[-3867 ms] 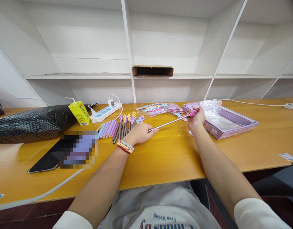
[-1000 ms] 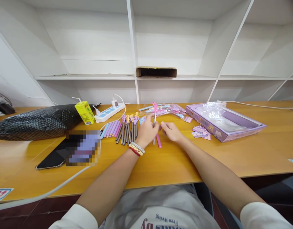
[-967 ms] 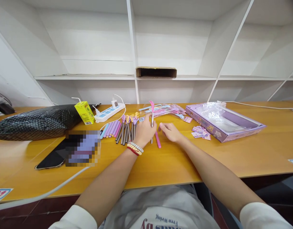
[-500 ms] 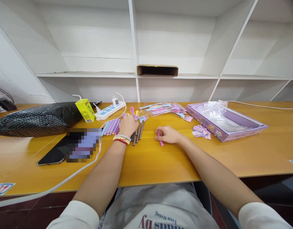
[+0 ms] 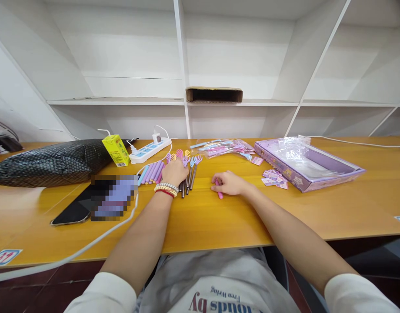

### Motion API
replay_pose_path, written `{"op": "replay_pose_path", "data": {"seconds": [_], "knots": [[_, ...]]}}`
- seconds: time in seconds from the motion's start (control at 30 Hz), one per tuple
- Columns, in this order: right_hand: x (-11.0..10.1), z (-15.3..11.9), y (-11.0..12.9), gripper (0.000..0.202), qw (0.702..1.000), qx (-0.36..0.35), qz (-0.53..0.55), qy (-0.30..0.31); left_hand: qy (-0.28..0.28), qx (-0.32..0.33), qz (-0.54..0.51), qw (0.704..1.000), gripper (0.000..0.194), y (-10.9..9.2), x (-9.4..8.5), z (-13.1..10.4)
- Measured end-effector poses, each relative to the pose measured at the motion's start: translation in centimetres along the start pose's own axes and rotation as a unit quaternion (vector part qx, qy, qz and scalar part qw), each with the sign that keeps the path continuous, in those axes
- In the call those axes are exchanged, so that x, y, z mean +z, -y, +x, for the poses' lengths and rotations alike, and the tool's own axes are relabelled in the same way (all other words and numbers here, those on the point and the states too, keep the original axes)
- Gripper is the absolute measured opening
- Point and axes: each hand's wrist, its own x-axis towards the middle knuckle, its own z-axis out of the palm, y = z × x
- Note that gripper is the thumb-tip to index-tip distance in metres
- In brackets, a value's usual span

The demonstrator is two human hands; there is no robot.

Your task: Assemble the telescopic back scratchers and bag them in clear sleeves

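My left hand [image 5: 175,172], with bracelets at the wrist, is closed down over a row of back scratchers. Its fingers curl by a pink claw head [image 5: 179,153], and the grip itself is mostly hidden under the hand. Beside it lie metal back scratcher rods [image 5: 192,176] with blue, purple and yellow claw heads. Left of that hand is a row of purple, blue and pink handle tubes [image 5: 151,172]. My right hand [image 5: 230,182] rests on the table, its fingers closed around a short pink handle tube [image 5: 220,194], whose lower end sticks out.
Behind the hands lie plastic-wrapped back scratchers [image 5: 221,148]. To the right are small purple cards [image 5: 274,179] and a purple display box [image 5: 304,182]. At left stand a power strip [image 5: 151,151], yellow drink carton [image 5: 115,150], phone [image 5: 72,211] and black wrapped bundle [image 5: 56,163]. A white cable [image 5: 121,224] crosses the table.
The pink claw head by my left fingers sits slightly lower and closer to the hand. My right hand stays in place with the pink tube.
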Motion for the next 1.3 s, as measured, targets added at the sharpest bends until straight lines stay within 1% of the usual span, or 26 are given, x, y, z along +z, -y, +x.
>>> {"op": "replay_pose_path", "data": {"seconds": [0.17, 0.23, 0.3, 0.37, 0.43, 0.5, 0.57, 0.67, 0.77, 0.9, 1.0, 1.1, 1.13, 1.23, 1.3], "knots": [[0.1, 0.1, -0.2, 0.015, 1.000, -0.013, 0.005, -0.005, -0.004, -0.016, -0.013, 1.000, 0.045, -0.4, -0.3, -0.3], [0.1, 0.1, -0.2, 0.016, 1.000, -0.013, 0.005, -0.008, -0.023, -0.018, -0.014, 0.999, 0.046, -0.9, -0.6, -0.7], [0.2, 0.0, -0.1, 0.019, 1.000, -0.013, 0.005, -0.019, -0.041, -0.005, -0.014, 0.999, 0.046, -1.9, -0.8, -1.4], [0.2, 0.0, -0.1, 0.021, 0.999, -0.015, 0.005, -0.039, -0.045, 0.032, -0.023, 0.998, 0.044, -3.1, -0.9, -2.2], [0.3, -0.1, -0.2, 0.027, 0.998, -0.019, 0.008, -0.062, -0.034, 0.089, -0.049, 0.994, 0.040, -4.4, -0.6, -3.2], [0.5, 0.0, -0.3, 0.036, 0.996, -0.023, 0.013, -0.083, -0.018, 0.153, -0.081, 0.985, 0.033, -5.5, -0.2, -4.2], [0.6, 0.1, -0.5, 0.041, 0.994, -0.027, 0.010, -0.106, -0.004, 0.197, -0.100, 0.975, 0.029, -6.2, 0.3, -4.9], [0.8, 0.3, -0.8, 0.039, 0.990, -0.035, -0.014, -0.137, 0.007, 0.217, -0.111, 0.970, 0.028, -6.4, 1.0, -5.3], [0.8, 0.4, -1.0, 0.037, 0.989, -0.041, -0.026, -0.140, 0.023, 0.218, -0.131, 0.967, 0.027, -6.0, 1.3, -4.9], [0.8, 0.3, -0.9, 0.037, 0.986, -0.056, -0.013, -0.158, 0.025, 0.222, -0.197, 0.954, 0.024, -5.8, 1.6, -4.5], [0.8, 0.2, -0.7, 0.040, 0.982, -0.067, 0.017, -0.178, 0.030, 0.198, -0.292, 0.935, 0.030, -6.2, 1.8, -4.5], [0.8, 0.1, -0.5, 0.046, 0.979, -0.080, 0.054, -0.177, 0.032, 0.130, -0.401, 0.906, 0.046, -6.6, 1.9, -4.3], [0.8, 0.1, -0.4, 0.048, 0.979, -0.081, 0.060, -0.179, 0.024, 0.106, -0.431, 0.896, 0.047, -6.7, 1.9, -4.1], [0.9, 0.2, -0.4, 0.053, 0.979, -0.064, 0.052, -0.185, -0.020, 0.043, -0.486, 0.873, 0.035, -6.2, 1.5, -2.9], [1.0, 0.3, -0.5, 0.056, 0.982, -0.048, 0.040, -0.176, -0.053, 0.015, -0.484, 0.873, 0.029, -5.2, 0.7, -1.8]]}}
